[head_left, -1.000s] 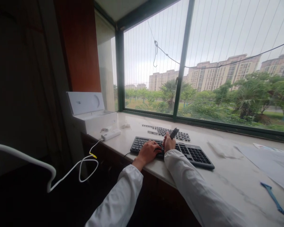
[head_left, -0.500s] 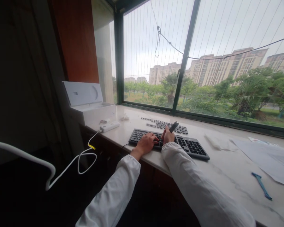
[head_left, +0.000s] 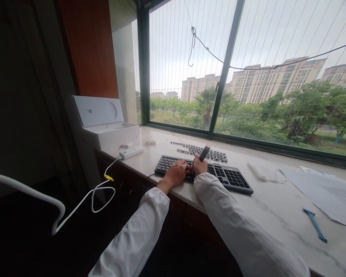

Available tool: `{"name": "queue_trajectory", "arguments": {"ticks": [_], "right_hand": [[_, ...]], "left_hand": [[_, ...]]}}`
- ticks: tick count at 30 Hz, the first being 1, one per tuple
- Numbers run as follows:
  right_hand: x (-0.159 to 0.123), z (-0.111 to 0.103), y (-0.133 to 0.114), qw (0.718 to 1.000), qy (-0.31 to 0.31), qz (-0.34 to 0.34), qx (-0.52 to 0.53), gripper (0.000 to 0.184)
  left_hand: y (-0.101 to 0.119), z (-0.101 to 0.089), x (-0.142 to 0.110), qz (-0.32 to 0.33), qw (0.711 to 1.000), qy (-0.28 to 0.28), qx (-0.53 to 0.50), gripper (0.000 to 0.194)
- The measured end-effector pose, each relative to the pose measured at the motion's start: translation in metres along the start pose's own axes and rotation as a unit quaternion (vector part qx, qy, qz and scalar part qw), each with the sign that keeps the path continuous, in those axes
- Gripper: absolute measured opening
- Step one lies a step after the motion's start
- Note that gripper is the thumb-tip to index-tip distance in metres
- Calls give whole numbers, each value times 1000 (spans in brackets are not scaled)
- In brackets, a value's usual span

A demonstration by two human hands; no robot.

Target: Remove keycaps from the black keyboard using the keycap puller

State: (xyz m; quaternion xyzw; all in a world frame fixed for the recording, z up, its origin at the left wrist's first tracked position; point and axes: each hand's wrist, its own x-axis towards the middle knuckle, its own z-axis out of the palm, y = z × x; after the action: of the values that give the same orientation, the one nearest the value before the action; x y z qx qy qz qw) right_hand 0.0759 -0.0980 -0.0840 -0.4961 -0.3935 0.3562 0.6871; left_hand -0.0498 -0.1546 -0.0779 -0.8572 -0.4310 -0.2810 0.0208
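Note:
A dark keyboard (head_left: 233,179) lies along the front of the white marbled counter; many keycaps are off on its right part, while its left end still carries keys. My left hand (head_left: 177,173) rests on the keyboard's left half, fingers stretched out toward my right hand. Wrapped around a dark brush (head_left: 204,153), my right hand (head_left: 200,165) is over the keyboard's middle. The brush tilts, with what look like bristles at its upper end; its lower end is hidden by my hand. Something reddish shows between the hands, too small to name.
Loose keycaps (head_left: 216,155) lie in rows behind the keyboard. To the left are an open white box (head_left: 115,136) and a white power strip (head_left: 132,152) with its cable. At right lie a clear plastic bag (head_left: 265,172), paper sheets (head_left: 320,192) and a blue tool (head_left: 315,225).
My right hand has moved slightly left, closer to my left hand, and the brush stands a little more upright. The whole view has shifted slightly.

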Motion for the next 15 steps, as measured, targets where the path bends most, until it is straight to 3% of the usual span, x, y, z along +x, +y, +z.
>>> {"name": "queue_trajectory", "arguments": {"ticks": [9, 15], "right_hand": [[-9, -2, -4, 992, -110, -56, 35, 35], [-19, -4, -9, 960, -167, -202, -99, 36]], "left_hand": [[-7, 2, 0, 13, 998, 25, -63, 17], [-5, -2, 0, 6, 997, 25, -73, 16]]}}
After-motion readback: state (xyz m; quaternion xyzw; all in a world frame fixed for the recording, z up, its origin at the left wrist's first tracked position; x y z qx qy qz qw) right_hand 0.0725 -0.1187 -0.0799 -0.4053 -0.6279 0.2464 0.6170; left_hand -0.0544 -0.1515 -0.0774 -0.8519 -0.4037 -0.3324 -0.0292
